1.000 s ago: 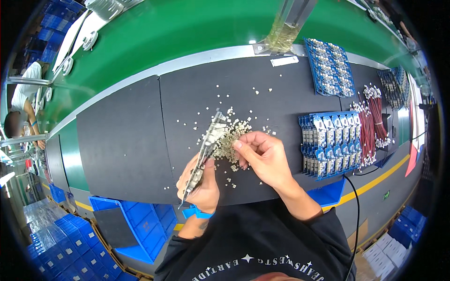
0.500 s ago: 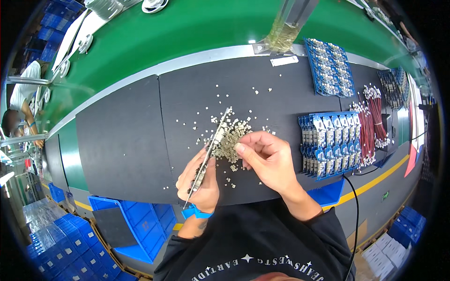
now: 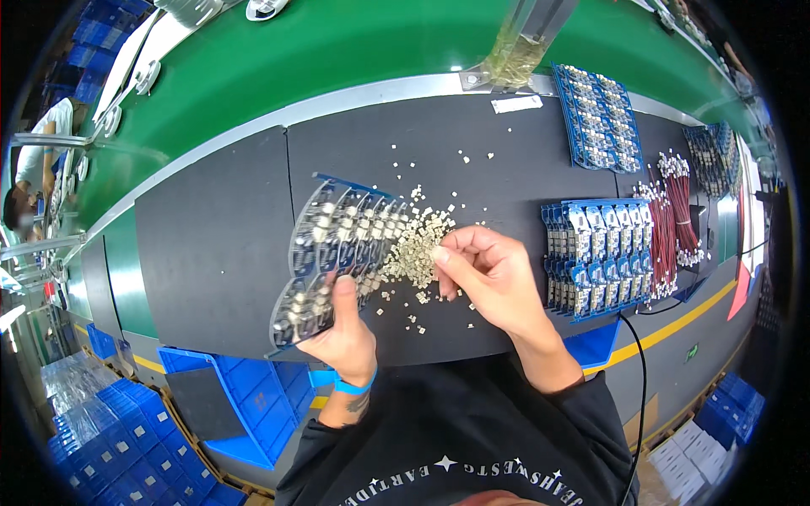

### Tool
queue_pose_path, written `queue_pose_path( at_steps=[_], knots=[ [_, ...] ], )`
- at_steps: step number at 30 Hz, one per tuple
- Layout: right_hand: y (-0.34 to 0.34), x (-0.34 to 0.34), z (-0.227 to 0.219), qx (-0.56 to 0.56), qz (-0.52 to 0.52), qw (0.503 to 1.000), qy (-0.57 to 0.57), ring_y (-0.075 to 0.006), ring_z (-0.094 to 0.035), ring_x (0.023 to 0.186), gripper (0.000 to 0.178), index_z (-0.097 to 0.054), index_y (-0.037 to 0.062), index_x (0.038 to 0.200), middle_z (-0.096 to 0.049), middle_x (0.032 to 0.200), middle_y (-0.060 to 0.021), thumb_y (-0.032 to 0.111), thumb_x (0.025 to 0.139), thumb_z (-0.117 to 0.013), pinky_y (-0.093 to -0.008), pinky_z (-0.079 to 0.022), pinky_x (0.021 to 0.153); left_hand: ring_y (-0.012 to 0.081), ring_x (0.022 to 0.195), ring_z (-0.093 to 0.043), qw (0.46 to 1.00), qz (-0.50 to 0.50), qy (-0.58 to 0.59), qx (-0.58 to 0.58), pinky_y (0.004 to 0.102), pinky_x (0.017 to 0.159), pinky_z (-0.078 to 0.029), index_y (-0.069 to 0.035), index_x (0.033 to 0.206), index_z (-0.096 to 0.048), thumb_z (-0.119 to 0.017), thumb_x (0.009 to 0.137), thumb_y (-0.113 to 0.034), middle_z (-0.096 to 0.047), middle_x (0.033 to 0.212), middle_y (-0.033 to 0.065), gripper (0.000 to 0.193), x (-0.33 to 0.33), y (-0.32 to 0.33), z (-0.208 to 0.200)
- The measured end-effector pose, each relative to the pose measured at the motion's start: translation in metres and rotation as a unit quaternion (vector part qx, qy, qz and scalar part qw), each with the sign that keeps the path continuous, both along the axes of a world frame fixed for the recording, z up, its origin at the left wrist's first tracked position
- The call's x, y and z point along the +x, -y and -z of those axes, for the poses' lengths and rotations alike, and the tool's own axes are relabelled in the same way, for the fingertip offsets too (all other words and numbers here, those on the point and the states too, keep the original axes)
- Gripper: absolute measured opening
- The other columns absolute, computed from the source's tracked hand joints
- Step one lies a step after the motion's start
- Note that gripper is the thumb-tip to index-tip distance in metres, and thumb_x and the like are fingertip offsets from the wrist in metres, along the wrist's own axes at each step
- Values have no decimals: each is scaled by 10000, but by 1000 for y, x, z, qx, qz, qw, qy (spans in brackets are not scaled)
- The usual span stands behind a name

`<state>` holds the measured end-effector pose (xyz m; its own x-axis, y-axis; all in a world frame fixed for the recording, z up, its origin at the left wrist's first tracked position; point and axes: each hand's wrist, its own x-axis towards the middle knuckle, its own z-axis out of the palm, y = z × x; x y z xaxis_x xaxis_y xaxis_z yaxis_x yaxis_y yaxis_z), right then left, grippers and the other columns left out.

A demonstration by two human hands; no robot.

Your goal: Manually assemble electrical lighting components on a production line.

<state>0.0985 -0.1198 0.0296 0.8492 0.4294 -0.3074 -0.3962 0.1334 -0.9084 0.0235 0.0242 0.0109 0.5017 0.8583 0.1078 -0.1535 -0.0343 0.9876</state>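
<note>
My left hand (image 3: 344,337) grips a blue circuit board panel (image 3: 337,221) by its near edge, the thumb on top. Rows of small pale parts cover the panel, which is tilted with its populated face showing. Right of it lies a loose heap of tiny cream-white connectors (image 3: 417,251) on the black mat, partly behind the panel. Over the heap's right side, my right hand (image 3: 489,274) has thumb and forefinger pinched together; anything between the fingertips is too small to make out.
Stacked blue board panels (image 3: 596,261) stand on the right, with another stack (image 3: 597,118) behind. Bundles of dark red wires (image 3: 662,228) lie beyond them. A metal post (image 3: 525,42) rises at the back edge. Blue bins (image 3: 245,405) sit below the table's near edge.
My left hand has turned the panel from edge-on to face-up and shifted it left. My right hand has moved slightly right, still pinched.
</note>
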Motion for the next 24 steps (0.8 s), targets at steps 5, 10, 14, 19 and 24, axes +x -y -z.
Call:
queue_pose_path(
  at_steps=[5,10,14,19,24],
  knots=[
    [-15,-5,34,-27,115,991,62,-43,-568,630,172,-575,-16,963,-634,787,-33,60,843,-673,-174,-456,550,167,887,-606,993,43,55,-92,310,844,-478,52,1029,-590,-625,789,96,-638,998,121,247,-8,4,-4],
    [-22,-2,36,-15,124,991,57,-44,-564,662,180,-564,-16,958,-623,784,-34,54,837,-678,-173,-463,586,178,880,-604,997,47,16,-54,319,834,-473,56,996,-599,-650,773,66,-637,986,129,229,-17,10,-6],
    [-19,-2,37,-20,111,992,62,-42,-560,667,180,-558,-14,968,-617,794,-31,56,845,-669,-172,-461,587,179,874,-604,998,45,10,-40,308,821,-472,61,968,-609,-677,780,31,-640,974,132,203,-16,13,-7],
    [-17,-3,35,-39,92,993,63,-43,-561,671,179,-558,-12,973,-616,794,-30,51,844,-666,-175,-463,591,194,952,-595,993,106,-28,52,346,880,-468,20,1072,-562,-595,832,40,-612,1062,119,244,-25,9,-6],
    [-18,-2,36,-67,110,986,108,-48,-572,674,184,-571,-11,981,-628,806,-38,33,830,-669,-177,-468,592,189,919,-601,990,111,-13,83,335,868,-470,26,1042,-580,-606,799,79,-627,1032,113,250,-28,9,0]
  ],
)
